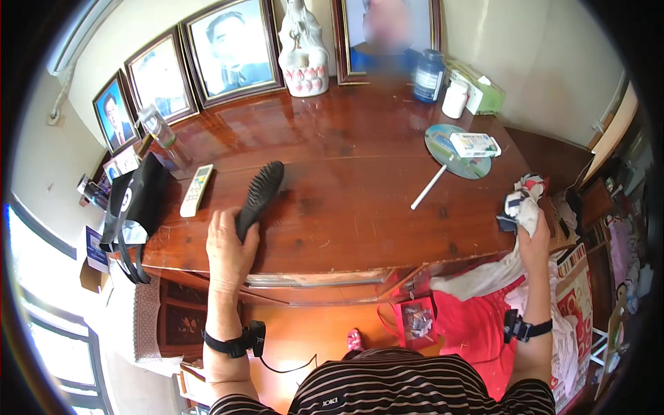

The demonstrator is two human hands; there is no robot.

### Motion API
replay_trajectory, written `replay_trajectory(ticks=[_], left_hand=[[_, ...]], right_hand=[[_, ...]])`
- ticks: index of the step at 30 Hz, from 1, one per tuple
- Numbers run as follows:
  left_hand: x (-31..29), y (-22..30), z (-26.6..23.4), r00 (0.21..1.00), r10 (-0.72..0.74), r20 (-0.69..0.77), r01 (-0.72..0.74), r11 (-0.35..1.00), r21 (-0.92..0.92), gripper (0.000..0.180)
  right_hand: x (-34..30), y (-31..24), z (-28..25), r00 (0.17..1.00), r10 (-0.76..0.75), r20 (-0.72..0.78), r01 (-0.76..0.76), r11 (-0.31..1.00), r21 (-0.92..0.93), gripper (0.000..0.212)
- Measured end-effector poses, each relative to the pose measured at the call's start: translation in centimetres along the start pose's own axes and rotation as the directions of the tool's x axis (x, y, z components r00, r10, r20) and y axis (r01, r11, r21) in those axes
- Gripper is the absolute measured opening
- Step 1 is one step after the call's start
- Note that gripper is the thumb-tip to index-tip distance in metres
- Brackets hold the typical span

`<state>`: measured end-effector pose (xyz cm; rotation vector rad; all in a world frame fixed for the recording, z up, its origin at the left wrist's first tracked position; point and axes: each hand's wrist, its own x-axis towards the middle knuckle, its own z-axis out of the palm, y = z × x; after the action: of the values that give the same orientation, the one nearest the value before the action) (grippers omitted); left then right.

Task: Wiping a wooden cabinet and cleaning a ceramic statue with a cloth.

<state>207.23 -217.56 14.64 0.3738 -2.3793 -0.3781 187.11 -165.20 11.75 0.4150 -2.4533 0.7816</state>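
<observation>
My left hand (pixel 232 245) is closed round the handle of a black hairbrush (pixel 263 190), whose bristled head points away from me over the reddish-brown wooden dresser top (pixel 332 228). At the right edge of the dresser, my right hand (pixel 534 238) grips a bunched cloth (pixel 520 207) in white, dark blue and red. A cream remote control (pixel 197 190) lies left of the hairbrush. Between the hands, nearer the right one, a round hand fan (pixel 436 155) with a white handle lies flat, and a small white and green box (pixel 475 145) rests on it.
Framed portraits (pixel 232 52) and a white statue (pixel 304 62) line the back. A dark blue bottle (pixel 429 76), a white bottle (pixel 455 99) and a green box (pixel 487 93) stand back right. A black bag (pixel 142 194) is at the left. Red fabric (pixel 470 332) lies below right.
</observation>
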Motion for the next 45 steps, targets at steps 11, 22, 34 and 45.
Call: replay_trajectory(ticks=[11,22,34,45], left_hand=[[-0.2,-0.6,1.3,0.998,-0.038,-0.052,0.039,0.999,0.026,0.03],[-0.8,-0.9,0.7,0.994,-0.057,-0.097,0.062,0.997,0.054,0.029],[-0.9,-2.6,-0.3,0.989,-0.039,-0.142,-0.007,0.949,-0.314,0.031],[-1.5,-10.3,-5.5,0.981,-0.051,0.187,0.181,0.583,-0.792,0.026]], right_hand=[[-5.9,-25.4,9.2,0.753,-0.658,-0.009,0.6,0.681,0.42,0.034],[-5.8,-5.2,1.1,0.967,-0.242,-0.082,0.252,0.958,0.139,0.051],[-5.9,-27.3,7.3,0.755,-0.632,0.176,0.617,0.775,0.135,0.026],[6.8,-41.4,9.3,0.89,-0.266,0.371,0.054,0.869,0.493,0.033]])
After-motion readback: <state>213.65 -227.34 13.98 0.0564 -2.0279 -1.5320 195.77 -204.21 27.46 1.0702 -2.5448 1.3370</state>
